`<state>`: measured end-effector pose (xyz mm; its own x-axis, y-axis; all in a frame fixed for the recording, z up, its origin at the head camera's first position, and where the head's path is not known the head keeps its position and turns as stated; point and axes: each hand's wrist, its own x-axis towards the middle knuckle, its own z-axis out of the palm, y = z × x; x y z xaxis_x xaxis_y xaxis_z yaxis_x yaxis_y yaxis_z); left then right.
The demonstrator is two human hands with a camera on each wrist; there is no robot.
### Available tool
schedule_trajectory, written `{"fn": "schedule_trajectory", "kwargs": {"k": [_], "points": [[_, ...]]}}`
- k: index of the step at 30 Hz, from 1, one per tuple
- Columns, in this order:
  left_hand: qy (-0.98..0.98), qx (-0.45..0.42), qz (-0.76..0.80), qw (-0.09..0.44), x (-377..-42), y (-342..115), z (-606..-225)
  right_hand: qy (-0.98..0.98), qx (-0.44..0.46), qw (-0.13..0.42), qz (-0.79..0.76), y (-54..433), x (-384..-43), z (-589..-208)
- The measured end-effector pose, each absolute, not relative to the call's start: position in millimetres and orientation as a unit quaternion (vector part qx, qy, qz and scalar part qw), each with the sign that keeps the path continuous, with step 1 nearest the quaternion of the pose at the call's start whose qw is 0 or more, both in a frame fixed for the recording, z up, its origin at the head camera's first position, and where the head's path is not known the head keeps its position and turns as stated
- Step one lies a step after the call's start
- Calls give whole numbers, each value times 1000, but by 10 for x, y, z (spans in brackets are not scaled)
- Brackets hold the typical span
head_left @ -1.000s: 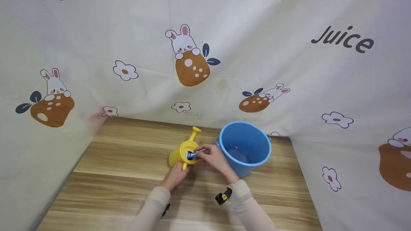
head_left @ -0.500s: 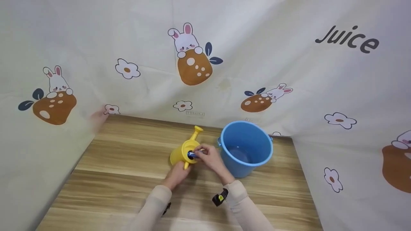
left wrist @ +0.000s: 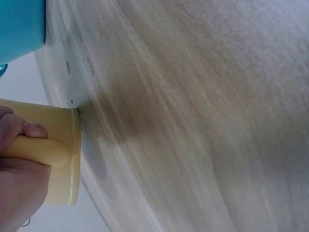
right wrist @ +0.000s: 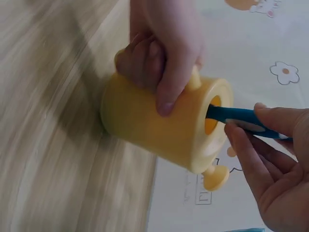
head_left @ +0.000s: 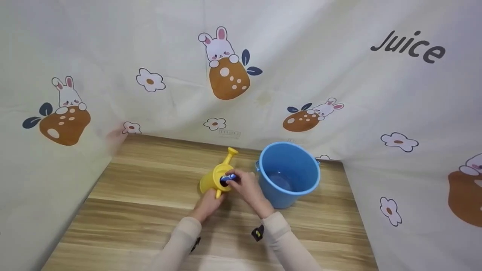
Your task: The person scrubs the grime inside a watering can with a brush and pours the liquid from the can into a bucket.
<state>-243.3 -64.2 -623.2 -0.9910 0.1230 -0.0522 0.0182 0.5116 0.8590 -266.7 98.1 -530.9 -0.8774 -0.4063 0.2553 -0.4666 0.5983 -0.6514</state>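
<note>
A yellow watering can (head_left: 208,183) stands left of the bucket, its spout towards the back wall. My left hand (head_left: 208,204) grips the can's handle (left wrist: 38,150), fingers wrapped round it in the left wrist view. Over the can's round top opening, my right hand (head_left: 247,187) pinches a slim blue handle with pale inlays (right wrist: 241,117) between thumb and fingers. The dark far end of this handle goes into the opening and is hidden inside. In the right wrist view the left thumb (right wrist: 166,104) lies along the can's side.
A blue bucket (head_left: 278,201) stands close to the right of the hands, its opening facing up. The wood-grain surface (head_left: 135,180) extends to the left and in front. Pale cloth walls (head_left: 169,109) with rabbit prints enclose the back and both sides.
The blue handle has tipped over the opening, its outer end now higher and further right. My right hand has shifted slightly with it. My left hand keeps its grip on the can.
</note>
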Motion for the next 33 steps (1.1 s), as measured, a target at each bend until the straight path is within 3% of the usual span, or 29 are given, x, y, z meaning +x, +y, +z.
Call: {"fn": "schedule_trajectory", "kwargs": {"k": [9, 19, 33], "points": [[870, 41, 490, 45, -2427, -623, -6229, -912, 303, 197, 194, 1033, -2691, -5446], [885, 44, 462, 45, -2421, -591, -6218, -879, 332, 324, 106, 1074, -2751, -5631], [886, 24, 456, 77, -2450, -555, -6193, -861, 364, 335, 119, 1084, -2660, -5549]]}}
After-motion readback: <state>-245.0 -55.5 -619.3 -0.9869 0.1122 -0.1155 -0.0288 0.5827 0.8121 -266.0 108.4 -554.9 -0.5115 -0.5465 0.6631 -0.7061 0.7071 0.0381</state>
